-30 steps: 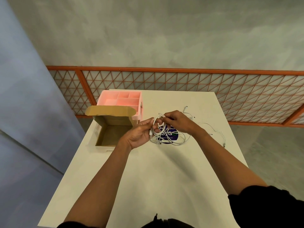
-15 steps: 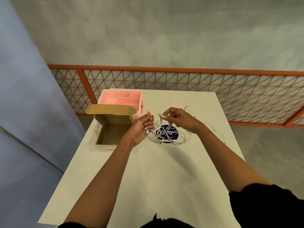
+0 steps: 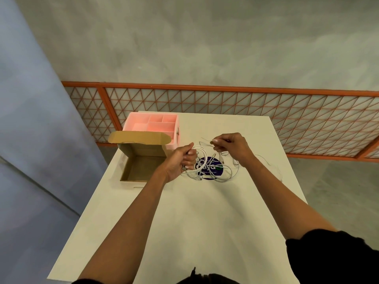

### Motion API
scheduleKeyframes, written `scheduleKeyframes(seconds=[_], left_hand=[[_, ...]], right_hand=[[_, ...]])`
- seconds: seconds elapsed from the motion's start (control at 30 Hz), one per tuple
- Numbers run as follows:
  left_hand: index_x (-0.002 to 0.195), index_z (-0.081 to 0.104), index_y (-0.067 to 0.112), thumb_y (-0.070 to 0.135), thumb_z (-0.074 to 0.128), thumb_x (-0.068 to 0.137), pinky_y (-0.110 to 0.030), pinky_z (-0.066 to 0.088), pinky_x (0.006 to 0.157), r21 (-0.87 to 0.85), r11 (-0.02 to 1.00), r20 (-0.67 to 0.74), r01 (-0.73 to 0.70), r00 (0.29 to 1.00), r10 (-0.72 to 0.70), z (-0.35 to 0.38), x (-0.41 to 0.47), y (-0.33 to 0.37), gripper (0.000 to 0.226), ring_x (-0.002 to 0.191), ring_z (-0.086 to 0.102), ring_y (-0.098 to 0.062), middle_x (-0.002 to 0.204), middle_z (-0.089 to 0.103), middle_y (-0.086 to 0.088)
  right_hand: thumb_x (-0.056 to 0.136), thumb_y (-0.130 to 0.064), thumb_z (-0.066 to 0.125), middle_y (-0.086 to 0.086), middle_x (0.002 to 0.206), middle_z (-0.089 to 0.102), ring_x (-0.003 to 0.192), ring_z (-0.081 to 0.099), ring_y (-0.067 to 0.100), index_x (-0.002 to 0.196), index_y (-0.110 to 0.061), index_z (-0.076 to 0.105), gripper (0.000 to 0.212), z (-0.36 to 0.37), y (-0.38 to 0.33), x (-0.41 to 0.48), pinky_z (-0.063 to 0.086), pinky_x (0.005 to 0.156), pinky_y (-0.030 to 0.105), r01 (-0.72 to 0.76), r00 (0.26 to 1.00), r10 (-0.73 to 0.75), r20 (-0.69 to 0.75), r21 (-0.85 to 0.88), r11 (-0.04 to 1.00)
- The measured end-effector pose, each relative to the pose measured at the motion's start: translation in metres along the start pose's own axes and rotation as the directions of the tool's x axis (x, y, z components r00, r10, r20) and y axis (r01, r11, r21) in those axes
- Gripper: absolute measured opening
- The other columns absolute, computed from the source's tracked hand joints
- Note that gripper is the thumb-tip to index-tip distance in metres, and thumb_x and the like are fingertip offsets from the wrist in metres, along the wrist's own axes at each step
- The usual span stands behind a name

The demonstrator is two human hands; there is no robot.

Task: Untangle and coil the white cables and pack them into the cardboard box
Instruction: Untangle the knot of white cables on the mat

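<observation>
A tangle of white cables (image 3: 213,171) lies on the white table (image 3: 184,222) over a round purple sticker. My left hand (image 3: 180,158) grips a loop of cable in its curled fingers, just right of the open cardboard box (image 3: 141,167). My right hand (image 3: 229,146) pinches a thin cable strand and holds it up above the tangle. A cable arc runs between the two hands. The box stands open with its lid flap raised, and its visible floor is bare.
A pink compartment organizer (image 3: 153,126) stands behind the box at the table's far left. More thin cable trails toward the table's right edge (image 3: 272,169). An orange lattice railing (image 3: 225,103) runs behind the table.
My hands have drawn apart. The right hand rose and moved right with its strand, while the left hand kept its loop near the box.
</observation>
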State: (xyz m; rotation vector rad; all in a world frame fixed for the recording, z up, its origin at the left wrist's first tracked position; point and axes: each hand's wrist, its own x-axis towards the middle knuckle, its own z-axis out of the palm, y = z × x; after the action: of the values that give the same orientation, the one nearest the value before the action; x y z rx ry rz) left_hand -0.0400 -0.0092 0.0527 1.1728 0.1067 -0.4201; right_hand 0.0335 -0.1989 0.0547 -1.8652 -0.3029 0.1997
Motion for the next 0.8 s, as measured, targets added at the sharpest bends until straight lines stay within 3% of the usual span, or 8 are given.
scheduleKeyframes(seconds=[0.1, 0.2, 0.37, 0.47, 0.6, 0.7, 0.8], left_hand=[[0.062, 0.030, 0.018, 0.030, 0.029, 0.103, -0.019, 0.016, 0.043, 0.006, 1.000, -0.003, -0.024, 1.000, 0.024, 0.003, 0.001, 0.002, 0.043, 0.038, 0.020, -0.002, 0.044, 0.025, 0.012], [0.062, 0.030, 0.019, 0.032, 0.031, 0.103, -0.019, 0.017, 0.043, 0.055, 0.998, -0.012, -0.041, 0.999, 0.041, 0.003, 0.002, 0.000, 0.044, 0.039, 0.019, -0.003, 0.045, 0.024, 0.012], [0.061, 0.030, 0.019, 0.032, 0.033, 0.103, -0.018, 0.019, 0.044, 0.101, 0.993, -0.030, -0.060, 0.998, 0.063, -0.001, 0.001, -0.004, 0.045, 0.040, 0.019, -0.003, 0.046, 0.023, 0.011], [0.060, 0.030, 0.019, 0.033, 0.034, 0.103, -0.016, 0.022, 0.043, 0.123, 0.989, -0.058, -0.080, 0.994, 0.087, -0.001, 0.002, -0.005, 0.045, 0.041, 0.020, -0.003, 0.046, 0.024, 0.012], [0.062, 0.032, 0.020, 0.034, 0.036, 0.102, -0.015, 0.027, 0.042, 0.166, 0.980, -0.096, -0.109, 0.987, 0.126, -0.004, 0.003, -0.006, 0.043, 0.042, 0.021, -0.003, 0.048, 0.025, 0.012], [0.062, 0.033, 0.020, 0.035, 0.039, 0.101, -0.015, 0.027, 0.043, 0.199, 0.974, -0.120, -0.113, 0.983, 0.138, -0.005, 0.006, -0.007, 0.042, 0.043, 0.020, -0.004, 0.049, 0.024, 0.012], [0.061, 0.034, 0.020, 0.034, 0.042, 0.101, -0.015, 0.024, 0.043, 0.230, 0.965, -0.147, -0.126, 0.976, 0.162, -0.005, 0.007, -0.010, 0.043, 0.044, 0.020, -0.004, 0.051, 0.024, 0.011]], right_hand=[[0.095, -0.007, 0.053, 0.009, 0.082, 0.067, 0.064, 0.067, 0.006, 0.097, 0.005, 0.065, 0.018, 0.007, -0.002, 0.000, 0.055, 0.066, 0.017, -0.041, 0.999, 0.046, -0.013, 0.253, 0.967], [0.098, -0.011, 0.048, 0.010, 0.075, 0.066, 0.066, 0.070, 0.010, 0.087, 0.001, 0.062, 0.021, 0.016, -0.005, -0.002, 0.057, 0.068, 0.018, -0.119, 0.992, 0.127, 0.018, 0.496, 0.860], [0.099, -0.015, 0.046, 0.005, 0.063, 0.071, 0.065, 0.071, 0.009, 0.084, 0.000, 0.059, 0.025, 0.023, -0.008, -0.003, 0.056, 0.063, 0.016, -0.260, 0.961, 0.256, 0.108, 0.669, 0.696], [0.098, -0.018, 0.050, -0.002, 0.062, 0.071, 0.060, 0.068, 0.002, 0.085, -0.007, 0.061, 0.020, 0.028, -0.008, -0.007, 0.053, 0.054, 0.015, -0.377, 0.918, 0.367, 0.150, 0.618, 0.690], [0.096, -0.019, 0.053, -0.007, 0.072, 0.063, 0.051, 0.060, -0.002, 0.084, -0.022, 0.062, 0.016, 0.035, -0.008, -0.013, 0.030, 0.049, 0.019, -0.472, 0.881, 0.447, 0.156, 0.364, 0.803], [0.097, -0.009, 0.049, -0.002, 0.067, 0.067, 0.046, 0.058, 0.001, 0.085, -0.017, 0.059, 0.017, 0.038, -0.007, -0.016, 0.036, 0.051, 0.017, -0.474, 0.881, 0.413, 0.233, 0.409, 0.780], [0.094, -0.004, 0.051, -0.002, 0.067, 0.072, 0.059, 0.060, 0.008, 0.090, -0.013, 0.063, 0.015, 0.038, -0.005, -0.018, 0.046, 0.053, 0.015, -0.464, 0.881, 0.363, 0.303, 0.404, 0.788]])
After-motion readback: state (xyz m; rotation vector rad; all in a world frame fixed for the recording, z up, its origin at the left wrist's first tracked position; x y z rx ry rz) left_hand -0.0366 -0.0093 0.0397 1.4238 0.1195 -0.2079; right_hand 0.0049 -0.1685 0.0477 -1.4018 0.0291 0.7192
